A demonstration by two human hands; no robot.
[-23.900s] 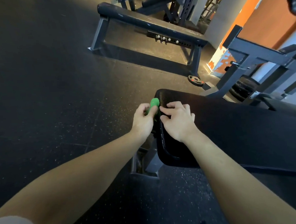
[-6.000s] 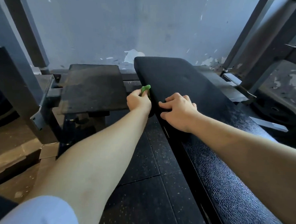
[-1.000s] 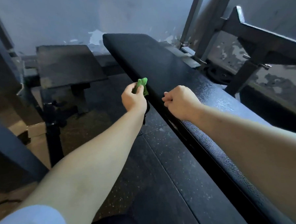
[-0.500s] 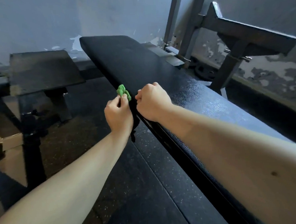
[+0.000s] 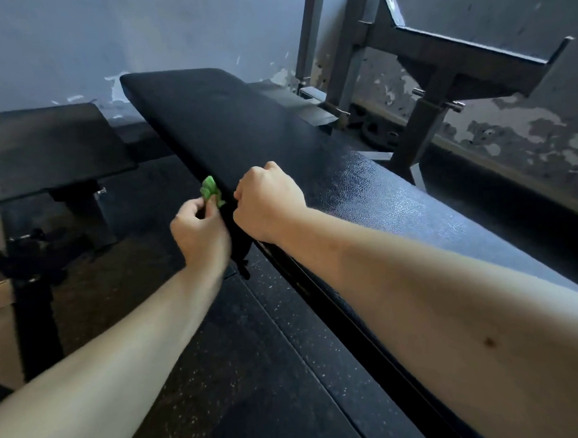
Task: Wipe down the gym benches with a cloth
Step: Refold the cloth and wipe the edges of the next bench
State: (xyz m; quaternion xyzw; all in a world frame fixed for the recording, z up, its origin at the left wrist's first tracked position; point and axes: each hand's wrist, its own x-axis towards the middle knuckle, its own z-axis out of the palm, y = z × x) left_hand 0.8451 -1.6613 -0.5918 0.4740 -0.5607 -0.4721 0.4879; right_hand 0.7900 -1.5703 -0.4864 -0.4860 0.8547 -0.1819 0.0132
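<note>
Cloth: small green wad, pressed against the long left edge of the bench pad, poking out at 12 o'clock from the left hand.
Left hand: thumb and fingers were pinched round the cloth; a dark strip hung below the hand, and what it was could not be told.
Right hand: sat at 2 o'clock from the left hand, resting on the pad's edge with fingers clenched into a fist; nothing showed inside it.
Change over six seconds: the right hand had lain flat on the pad and then curled up; both hands had come from close by the far end, at 11 o'clock, back toward the body along the same edge.
Change over the last half second: hardly any; grip and contact were as before.
Meaning for the task: the edge from the far end to the hands had probably been wiped; the stretch running toward 5 o'clock, and the broad top, likely remained.
Surroundings: lower platform at 9 o'clock, steel rack at 2 o'clock, speckled rubber floor beneath.
</note>
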